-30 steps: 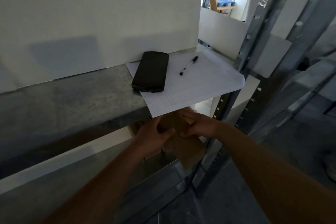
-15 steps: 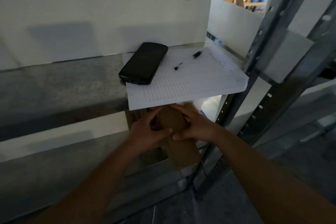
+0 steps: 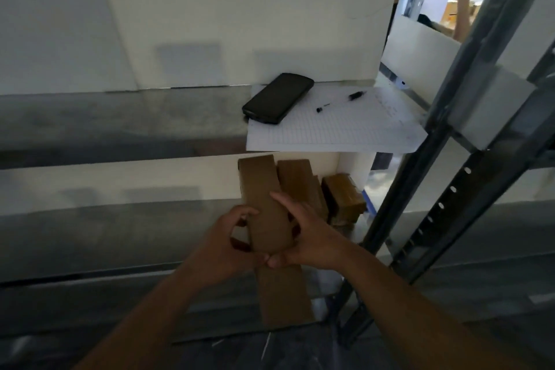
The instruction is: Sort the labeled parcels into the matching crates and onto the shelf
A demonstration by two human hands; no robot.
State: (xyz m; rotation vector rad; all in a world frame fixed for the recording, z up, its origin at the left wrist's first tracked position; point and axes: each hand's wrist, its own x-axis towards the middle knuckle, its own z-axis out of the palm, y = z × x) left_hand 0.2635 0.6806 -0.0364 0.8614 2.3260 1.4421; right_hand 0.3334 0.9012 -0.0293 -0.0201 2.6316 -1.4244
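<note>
Under the upper shelf [image 3: 120, 117], both hands are clamped on a long brown parcel [image 3: 264, 210]: left hand [image 3: 231, 246] curled round its left edge, right hand [image 3: 303, 237] gripping the right. More parcels [image 3: 303, 186] sit just behind it on the lower shelf.

A black phone [image 3: 277, 98] lies face up on a ruled sheet of paper [image 3: 333, 126], overlapping its left corner. A black pen [image 3: 341, 101] rests on the same sheet, just right of the phone (apart from it, tilted). The sheet overhangs its ledge. A perforated metal upright [image 3: 432, 219] stands at right.
</note>
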